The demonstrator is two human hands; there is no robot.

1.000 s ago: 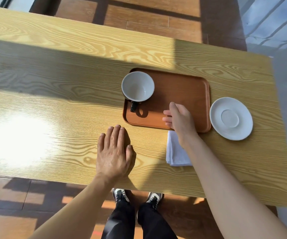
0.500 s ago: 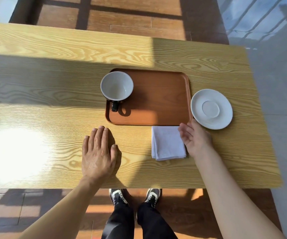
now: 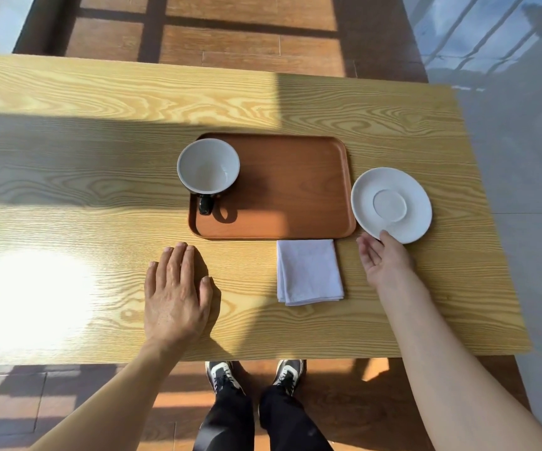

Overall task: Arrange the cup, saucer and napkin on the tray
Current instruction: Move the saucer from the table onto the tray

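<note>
A view from a head-worn camera looks down at a light wooden surface (image 3: 100, 222), part in bright sunlight and part in shadow. Near the middle lies a reddish-brown rectangular tray (image 3: 295, 190) with rounded corners and a low rim. A cup (image 3: 208, 166), white inside and dark outside, stands upright in the tray's far left corner, its dark handle pointing toward the person. The cup is empty.

A white saucer (image 3: 391, 205) sits on the surface just to the right of the tray, its left edge very close to the tray's right rim. A folded white napkin (image 3: 308, 271) lies on the surface directly in front of the tray's near edge, toward the right, its far edge almost touching the rim.

The left hand (image 3: 175, 297) rests flat on the surface, palm down, fingers together and extended, its grip released and holding nothing. It lies near the tray's front left corner and apart from it.

The right hand (image 3: 382, 258) is at the saucer's near edge, palm turned up and leftward. Its thumb lies on top of the saucer's rim, while the fingers are spread loosely beside it; the grip is not clenched around the saucer.

Below the surface's near edge, two dark trouser legs and a pair of trainers stand on a wooden floor.
</note>
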